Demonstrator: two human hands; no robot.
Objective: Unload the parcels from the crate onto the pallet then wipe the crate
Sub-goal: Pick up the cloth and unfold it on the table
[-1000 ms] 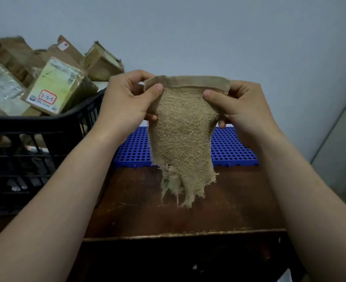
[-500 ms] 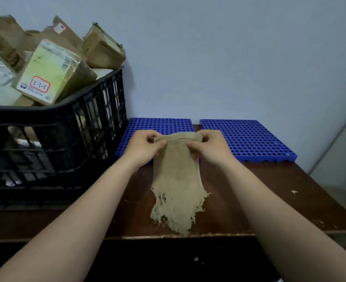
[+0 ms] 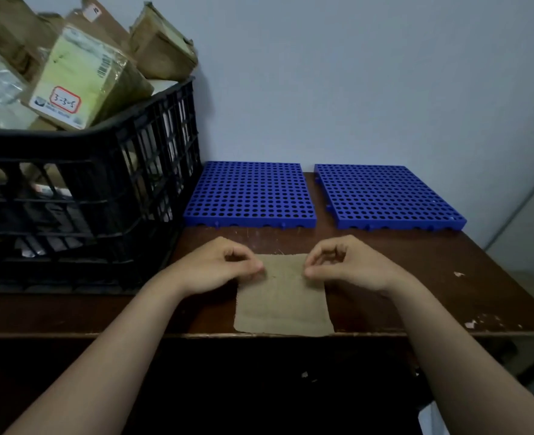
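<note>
The fingers (image 3: 256, 267) of both hands are curled, thumb tips resting on the two far corners of the tan cloth (image 3: 283, 302). From where I stand I cannot tell whether either corner is actually pinched or only touched. The left hand (image 3: 218, 268) covers the cloth's far-left corner and the right hand (image 3: 350, 266) sits at its far-right corner, with the far hem showing straight between them. The cloth lies flat on the dark wooden counter (image 3: 416, 277), its near edge running right along the counter's front lip. A strip of bare wood lies beyond the knuckles. Past it, two blue perforated slabs sit side by side with a narrow gap between them, their back edges up by the wall (image 3: 353, 73): the left pallet (image 3: 253, 193) and the right pallet (image 3: 388, 196). Both tops are bare. To the right of the cloth the counter runs open out to its corner, marked by a few chipped patches. On the left stands the black lattice crate (image 3: 102, 171), its near-right corner close beside the left pallet and near the left wrist. The parcels (image 3: 80, 80) are in the crate, heaped well above its rim, and one tilted box carries a red-bordered label.
</note>
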